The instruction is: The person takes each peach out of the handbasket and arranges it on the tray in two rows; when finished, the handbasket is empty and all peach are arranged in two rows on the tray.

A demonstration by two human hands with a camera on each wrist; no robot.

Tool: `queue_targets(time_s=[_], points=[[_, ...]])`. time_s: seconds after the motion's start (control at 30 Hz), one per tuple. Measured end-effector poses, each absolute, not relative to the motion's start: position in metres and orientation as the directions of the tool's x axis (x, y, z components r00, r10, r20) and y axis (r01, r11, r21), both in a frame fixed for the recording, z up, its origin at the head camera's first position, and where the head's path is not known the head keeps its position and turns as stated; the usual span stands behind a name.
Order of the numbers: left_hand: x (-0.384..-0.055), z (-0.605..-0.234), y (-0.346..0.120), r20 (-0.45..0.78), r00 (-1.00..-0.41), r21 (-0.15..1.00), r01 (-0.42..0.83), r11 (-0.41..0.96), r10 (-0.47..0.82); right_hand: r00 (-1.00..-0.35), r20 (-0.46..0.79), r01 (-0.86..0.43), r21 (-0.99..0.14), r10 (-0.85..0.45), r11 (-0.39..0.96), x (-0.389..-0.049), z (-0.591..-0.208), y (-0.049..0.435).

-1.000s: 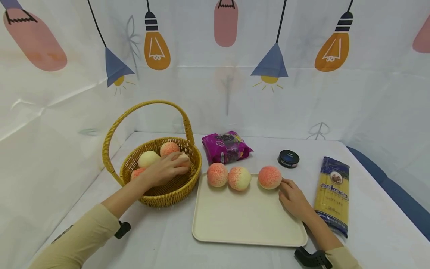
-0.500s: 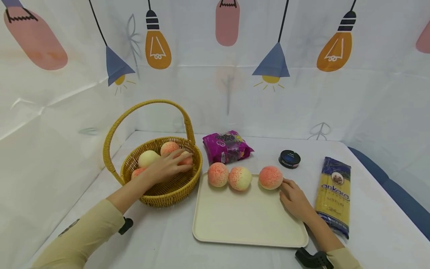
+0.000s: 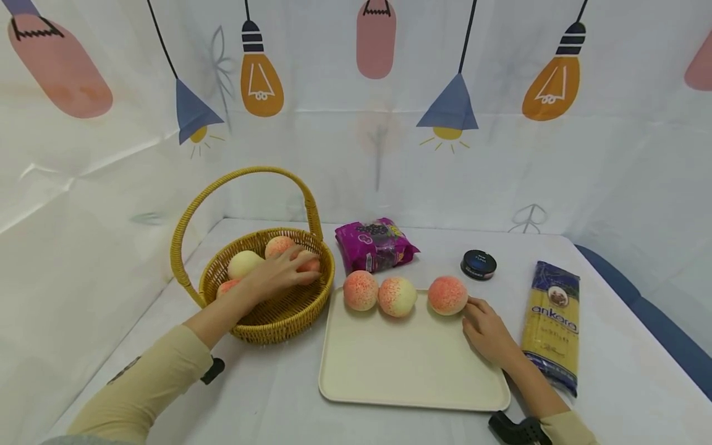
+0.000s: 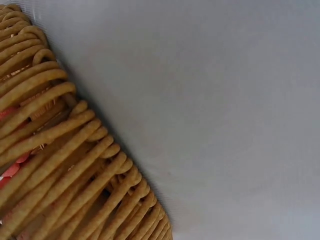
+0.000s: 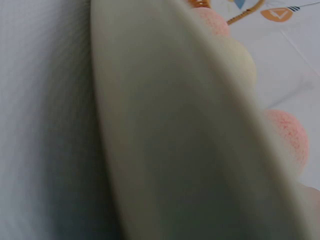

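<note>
In the head view my left hand (image 3: 275, 275) reaches into the wicker basket (image 3: 278, 334), fingers curled over a pinkish peach (image 3: 309, 262) at its right side. Beside it in the basket lie a pink-speckled peach (image 3: 279, 246), a cream one (image 3: 243, 264) and another partly hidden under my wrist. My right hand (image 3: 489, 334) rests at the right edge of the beige tray (image 3: 411, 371). Its fingertips touch the side of a pink peach (image 3: 447, 295). Two more peaches, one pink (image 3: 360, 290) and one cream-and-pink (image 3: 397, 296), sit side by side along the tray's back edge.
Behind the tray lies a purple snack bag (image 3: 375, 244). A round black tin (image 3: 478, 264) stands at the back right, and a yellow-blue pasta packet (image 3: 552, 327) lies right of the tray. The basket's tall handle (image 3: 245, 176) arches over its opening.
My left hand has shifted slightly to the right inside the basket, and the peach under its fingers has moved a little with it. The right hand and the tray peaches stay put.
</note>
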State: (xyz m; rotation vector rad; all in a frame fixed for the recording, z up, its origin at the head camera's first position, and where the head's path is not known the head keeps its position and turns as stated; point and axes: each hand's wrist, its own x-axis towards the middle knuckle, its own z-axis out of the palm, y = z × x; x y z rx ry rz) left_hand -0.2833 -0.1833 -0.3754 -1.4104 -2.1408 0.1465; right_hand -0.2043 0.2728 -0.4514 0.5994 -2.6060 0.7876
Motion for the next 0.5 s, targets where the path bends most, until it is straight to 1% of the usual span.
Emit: queue_targets(time_s=[0.1, 0.3, 0.5], points=[[-0.284, -0.377, -0.181, 0.399, -0.311, -0.375, 0.803, 0.463, 0.863, -0.845, 0.449, -0.490, -0.434, -0.290, 0.756, -0.204, -0.452, 0.273], [-0.290, -0.380, -0.179, 0.399, -0.328, -0.398, 0.779, 0.484, 0.856, -0.846, 0.449, -0.491, -0.446, -0.287, 0.748, -0.203, -0.451, 0.271], [-0.294, -0.382, -0.177, 0.422, -0.367, -0.394, 0.749, 0.533, 0.829, -0.840, 0.457, -0.497, -0.437, -0.291, 0.749, -0.203, -0.451, 0.272]])
